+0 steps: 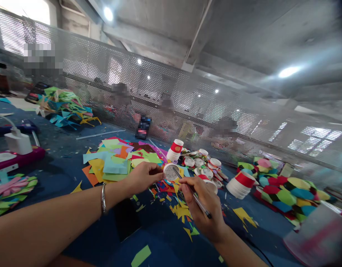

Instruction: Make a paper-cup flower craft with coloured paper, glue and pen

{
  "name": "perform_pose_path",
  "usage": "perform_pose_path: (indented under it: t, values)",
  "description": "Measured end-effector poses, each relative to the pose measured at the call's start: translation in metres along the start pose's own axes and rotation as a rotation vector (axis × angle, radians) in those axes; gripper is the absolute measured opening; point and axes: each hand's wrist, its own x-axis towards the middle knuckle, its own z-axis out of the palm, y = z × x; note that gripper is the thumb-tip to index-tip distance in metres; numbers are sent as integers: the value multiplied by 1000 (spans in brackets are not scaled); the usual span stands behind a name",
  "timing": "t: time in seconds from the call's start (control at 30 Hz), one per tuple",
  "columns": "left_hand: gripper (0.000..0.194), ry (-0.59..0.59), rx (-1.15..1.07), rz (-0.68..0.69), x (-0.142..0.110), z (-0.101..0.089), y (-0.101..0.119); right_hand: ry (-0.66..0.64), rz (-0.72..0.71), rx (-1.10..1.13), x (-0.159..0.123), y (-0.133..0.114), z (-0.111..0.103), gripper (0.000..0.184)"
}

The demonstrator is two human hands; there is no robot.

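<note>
In my right hand (203,204) is a slim pen (197,202), held in a writing grip with its tip at a white round disc (170,172). Thin drawn lines cross the disc, which looks like the bottom of a paper cup. My left hand (144,176), with a silver bangle at the wrist, pinches the disc's left edge between thumb and fingers. Just behind stands a red-and-white paper cup (175,150). Loose cut coloured paper (115,165) is heaped left of the disc, and yellow scraps (182,211) lie below it.
Several white cup bottoms (199,162) lie behind my right hand. Stacked cups (241,184) and many-coloured paper pieces (292,193) are to the right, near a translucent container (318,233). A phone (143,127) leans by the perforated metal screen (187,96). A power strip (17,157) sits left.
</note>
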Motion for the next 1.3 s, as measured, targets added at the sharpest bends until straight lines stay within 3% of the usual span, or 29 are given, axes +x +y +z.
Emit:
perform_pose_path:
  t: [0.4,0.9,1.3]
  values:
    - [29,-47,-39,-5,-2,0,1,-59,-5,64,1,0,3,18]
    - [35,76,-41,-5,2,-5,0,-96,-38,114,-1,0,4,16]
    - [36,56,-29,-10,3,-3,-1,-79,-46,119,-1,2,5,18]
